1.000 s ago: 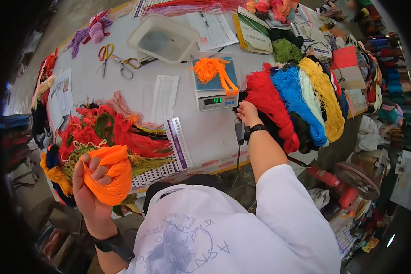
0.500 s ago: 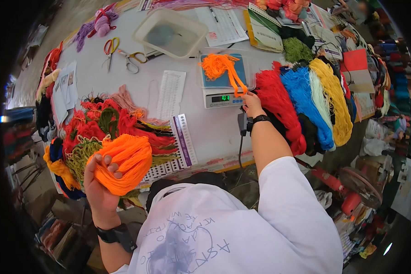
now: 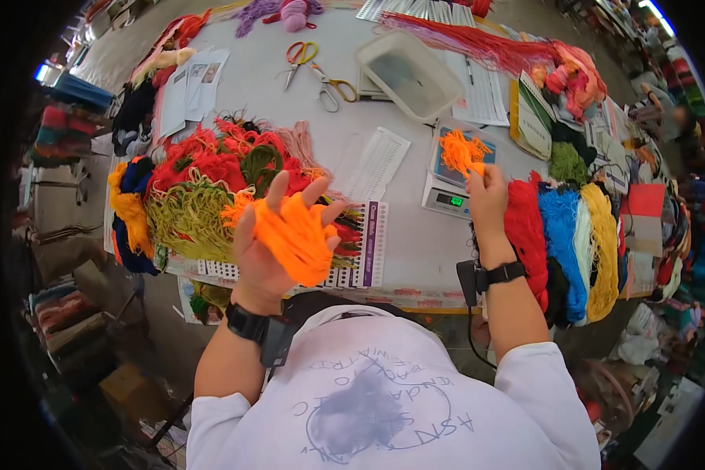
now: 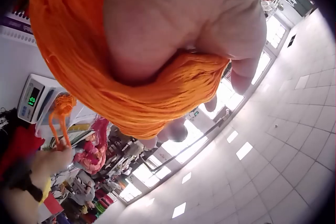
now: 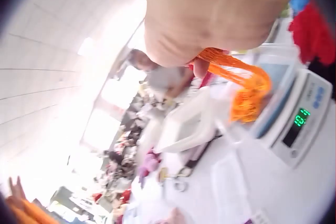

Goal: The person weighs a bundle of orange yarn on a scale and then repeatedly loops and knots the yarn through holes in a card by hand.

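Observation:
A bright orange yarn skein [image 3: 296, 243] lies across the palm of my left hand [image 3: 257, 262], its spread fingertips curving up past the strands. In the left wrist view the skein [image 4: 152, 103] bends round between thumb and fingers. My right hand [image 3: 489, 202] pinches the tail of a smaller orange yarn bundle [image 3: 458, 149], whose tangled end is over the blue plate of a digital scale [image 3: 435, 192]. Green digits glow on the scale's display [image 5: 297, 126] in the right wrist view, with the yarn tail [image 5: 226, 64] stretched up into my fingers.
Red and olive yarn [image 3: 196, 215] heaps up on the left; red, blue and yellow hanks [image 3: 560, 243] line the right. Behind the scale stands a clear plastic tub [image 3: 415, 74], with scissors [image 3: 327, 86] to its left. A hole-punched card [image 3: 374, 243] lies at the front edge.
My right hand has moved from beside the scale to the orange bundle's tail and now pinches it. The left hand has swung right with its skein, fingers more spread. The head view has shifted.

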The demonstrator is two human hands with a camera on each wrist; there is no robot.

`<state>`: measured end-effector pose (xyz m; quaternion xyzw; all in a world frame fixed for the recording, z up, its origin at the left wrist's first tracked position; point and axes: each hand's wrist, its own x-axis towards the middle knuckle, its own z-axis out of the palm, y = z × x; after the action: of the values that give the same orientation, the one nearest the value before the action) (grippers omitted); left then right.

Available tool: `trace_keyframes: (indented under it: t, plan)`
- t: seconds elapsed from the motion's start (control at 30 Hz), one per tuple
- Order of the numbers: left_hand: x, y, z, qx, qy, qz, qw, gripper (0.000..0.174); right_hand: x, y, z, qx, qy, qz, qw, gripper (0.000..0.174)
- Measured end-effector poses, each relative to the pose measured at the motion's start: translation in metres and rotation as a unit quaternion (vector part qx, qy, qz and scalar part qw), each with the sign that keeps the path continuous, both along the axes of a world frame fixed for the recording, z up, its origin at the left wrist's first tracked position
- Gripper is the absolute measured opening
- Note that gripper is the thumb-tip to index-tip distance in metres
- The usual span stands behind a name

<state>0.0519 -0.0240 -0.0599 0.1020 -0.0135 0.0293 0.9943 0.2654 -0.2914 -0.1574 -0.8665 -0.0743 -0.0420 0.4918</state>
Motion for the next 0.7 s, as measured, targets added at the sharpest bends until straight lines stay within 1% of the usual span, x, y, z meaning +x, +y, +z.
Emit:
trace_keyframes:
  t: [0.03, 0.1, 0.17, 0.23, 0.27, 0.33, 0.37, 0.4, 0.43, 0.47, 0.53, 0.57, 0.63, 0.67, 0.7]
  plan:
    - [-0.001, 0.0, 0.001, 0.016, 0.005, 0.002, 1.0, 0.05, -0.011, 0.027, 0.038, 0.092, 0.113, 0.067, 0.987, 0.014]
    - [-0.003, 0.0, 0.007, 0.02, -0.005, -0.005, 1.0, 0.05, -0.028, 0.069, 0.086, 0.14, 0.205, 0.137, 0.959, 0.017]
    - [-0.008, 0.0, 0.01, 0.026, -0.014, -0.013, 0.999, 0.051, -0.054, 0.112, 0.131, 0.146, 0.186, 0.237, 0.942, 0.016]
    - [-0.014, 0.003, 0.011, 0.016, -0.053, -0.043, 0.998, 0.053, -0.082, 0.141, 0.174, 0.162, 0.211, 0.33, 0.906, 0.018]
    - [-0.02, 0.005, 0.009, 0.016, -0.056, -0.037, 0.998, 0.053, -0.095, 0.147, 0.192, 0.16, 0.209, 0.336, 0.904, 0.018]
    - [-0.031, 0.011, 0.007, -0.068, -0.072, -0.046, 0.994, 0.058, -0.117, 0.154, 0.215, 0.106, 0.272, 0.43, 0.855, 0.02]
    - [-0.034, 0.014, 0.01, -0.067, -0.076, -0.039, 0.994, 0.058, -0.124, 0.153, 0.214, 0.103, 0.27, 0.436, 0.852, 0.02]
    - [-0.036, 0.016, 0.013, -0.066, -0.095, -0.025, 0.993, 0.057, -0.128, 0.147, 0.208, 0.045, 0.185, 0.454, 0.871, 0.021]
    - [-0.037, 0.018, 0.018, -0.067, -0.114, -0.011, 0.991, 0.057, -0.132, 0.141, 0.204, -0.012, 0.099, 0.466, 0.879, 0.023]
    - [-0.038, 0.019, 0.02, -0.068, -0.115, -0.005, 0.991, 0.057, -0.138, 0.136, 0.203, -0.014, 0.099, 0.471, 0.877, 0.023]
    - [-0.042, 0.02, 0.022, -0.077, -0.117, 0.013, 0.99, 0.056, -0.148, 0.125, 0.2, -0.001, 0.131, 0.412, 0.902, 0.02]
    - [-0.043, 0.02, 0.023, -0.078, -0.116, 0.012, 0.99, 0.056, -0.149, 0.122, 0.194, -0.002, 0.132, 0.411, 0.902, 0.02]
    - [-0.042, 0.02, 0.025, -0.062, -0.117, 0.0, 0.991, 0.056, -0.151, 0.119, 0.185, 0.07, 0.122, 0.363, 0.921, 0.016]
    - [-0.042, 0.018, 0.026, -0.063, -0.117, -0.005, 0.991, 0.056, -0.154, 0.118, 0.187, 0.071, 0.122, 0.359, 0.923, 0.016]
    - [-0.04, 0.015, 0.028, -0.02, -0.106, 0.003, 0.994, 0.056, -0.158, 0.119, 0.192, 0.091, 0.101, 0.359, 0.923, 0.016]
